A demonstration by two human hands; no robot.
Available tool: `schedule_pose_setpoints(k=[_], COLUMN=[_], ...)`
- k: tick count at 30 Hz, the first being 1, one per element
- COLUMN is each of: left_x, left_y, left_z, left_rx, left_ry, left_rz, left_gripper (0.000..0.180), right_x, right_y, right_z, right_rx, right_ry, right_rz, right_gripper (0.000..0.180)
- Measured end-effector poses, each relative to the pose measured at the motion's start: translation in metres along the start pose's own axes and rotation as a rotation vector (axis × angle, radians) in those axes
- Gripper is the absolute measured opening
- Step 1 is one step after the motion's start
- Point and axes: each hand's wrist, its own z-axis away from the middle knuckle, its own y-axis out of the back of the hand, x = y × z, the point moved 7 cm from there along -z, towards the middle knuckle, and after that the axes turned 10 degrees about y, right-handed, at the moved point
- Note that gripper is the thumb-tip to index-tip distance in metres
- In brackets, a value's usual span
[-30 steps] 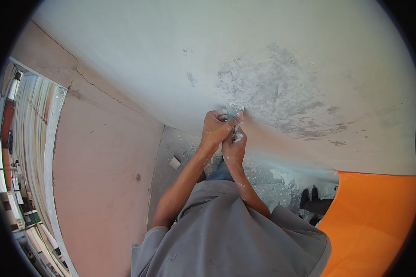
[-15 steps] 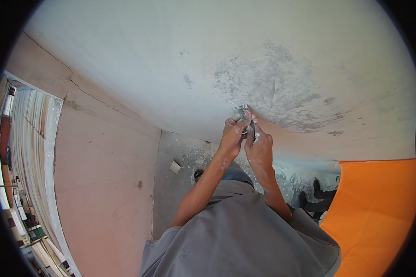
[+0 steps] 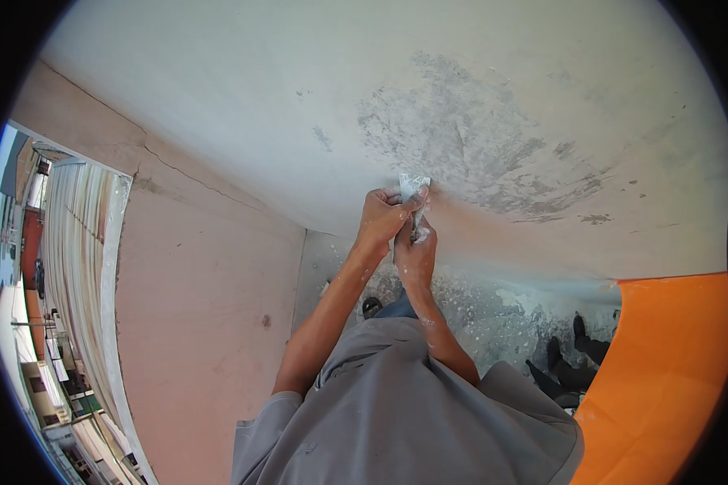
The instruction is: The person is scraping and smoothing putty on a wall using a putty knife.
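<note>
A putty knife (image 3: 413, 184) with a white-smeared blade is held up in front of the wall, its wide edge pointing away from me. My right hand (image 3: 416, 252) is closed around its lower part, hiding most of the handle. At the blade, my left hand (image 3: 383, 217) pinches the side with thumb and fingers. White smudges mark the fingers of both hands. Just beyond the blade, a rough grey and white patch (image 3: 461, 133) spreads over the pale wall (image 3: 243, 89). Whether the blade touches the wall, I cannot tell.
A pinkish side wall (image 3: 202, 315) with a long crack stands at left, beside an opening onto buildings. Orange sheeting (image 3: 663, 364) hangs at right. White spatters cover the grey floor (image 3: 493, 315). Another person's dark-clad legs and shoes (image 3: 562, 368) show near the sheeting.
Both hands have shifted slightly left with the putty knife. Its blade has turned, so a broad whitish face now shows. The whole view has swung a little.
</note>
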Motion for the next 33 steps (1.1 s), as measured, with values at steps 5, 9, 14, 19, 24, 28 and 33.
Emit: schedule_pose_setpoints(k=[5,9,14,19,24,28,33], left_x=[-0.027,-0.041,-0.041,-0.033,-0.019,0.003,-0.014], left_y=[-0.011,-0.028,-0.029,-0.019,-0.002,0.015,0.009], left_z=[-0.008,-0.016,-0.02,-0.017,-0.01,-0.003,-0.003], left_rx=[-0.162,-0.25,-0.258,-0.207,-0.079,0.022,-0.005], left_ry=[0.074,0.056,0.022,0.02,-0.025,-0.046,-0.104], left_rz=[0.239,0.472,0.597,0.597,0.397,0.104,0.166], left_gripper=[0.023,0.014,0.01,0.013,0.013,0.021,0.02], right_x=[-0.021,-0.056,-0.055,-0.042,-0.016,-0.008,-0.019], right_y=[0.033,0.053,0.043,0.032,0.01,-0.012,0.006], right_z=[-0.013,-0.018,-0.027,-0.024,-0.018,-0.012,-0.012], right_rx=[-0.138,-0.112,-0.271,-0.19,-0.122,0.033,-0.102], right_ry=[0.056,0.287,0.183,0.249,0.197,0.196,0.23], right_rz=[0.197,0.461,0.647,0.603,0.32,0.06,0.077], right_gripper=[0.027,0.032,0.029,0.026,0.025,0.025,0.027])
